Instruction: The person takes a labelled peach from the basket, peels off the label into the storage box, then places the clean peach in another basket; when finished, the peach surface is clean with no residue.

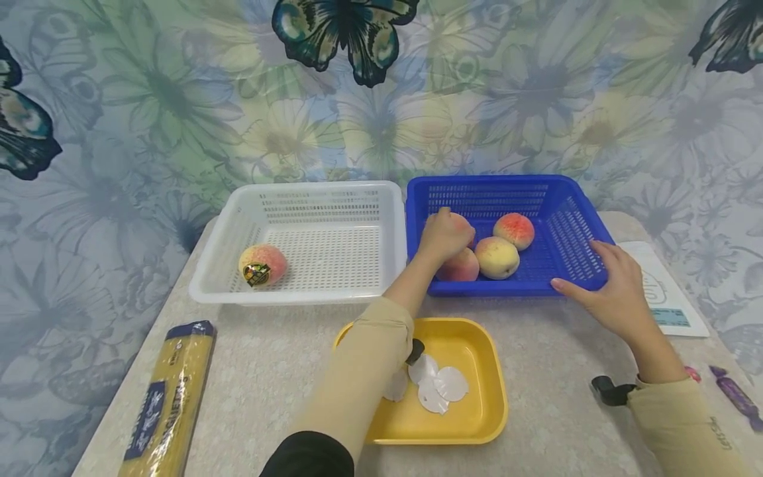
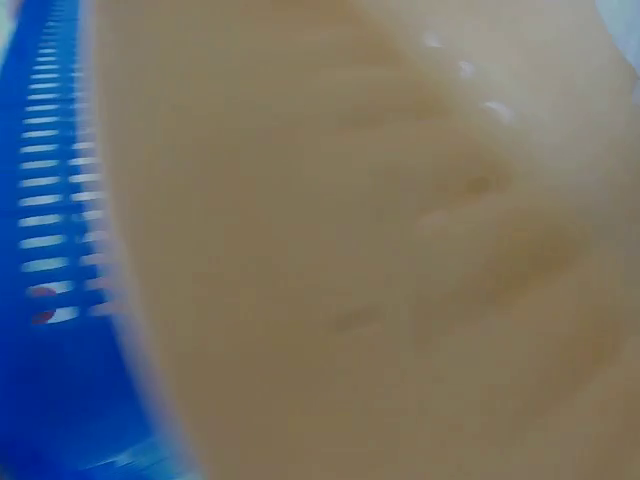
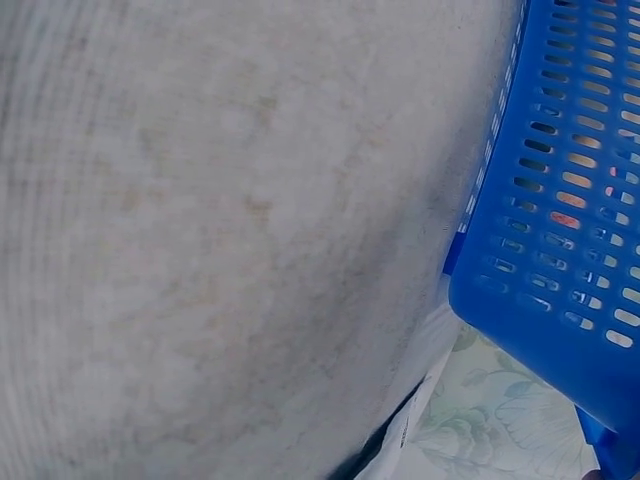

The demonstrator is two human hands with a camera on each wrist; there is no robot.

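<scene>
In the head view, my left hand (image 1: pixel 442 237) reaches into the blue basket (image 1: pixel 572 232) and curls over a peach (image 1: pixel 460 222) at its left side, hiding part of it. Beside it lie a pinkish peach (image 1: pixel 459 266), a yellowish peach (image 1: pixel 498 258) and a redder peach (image 1: pixel 514 230). My right hand (image 1: pixel 616 291) grips the front right corner of this basket, thumb at the front rim and fingers over the right rim. The left wrist view is mostly filled by blurred skin, with the basket's slotted wall (image 2: pixel 45 200) at its left edge.
A white basket (image 1: pixel 298 299) at left holds one peach (image 1: pixel 263 265) with a dark and gold sticker. In front, a yellow tray (image 1: pixel 441 432) contains several pale round pieces (image 1: pixel 451 384). A pasta packet (image 1: pixel 169 404), a white printed box (image 1: pixel 670 291) and a purple-wrapped candy (image 1: pixel 736 397) lie around.
</scene>
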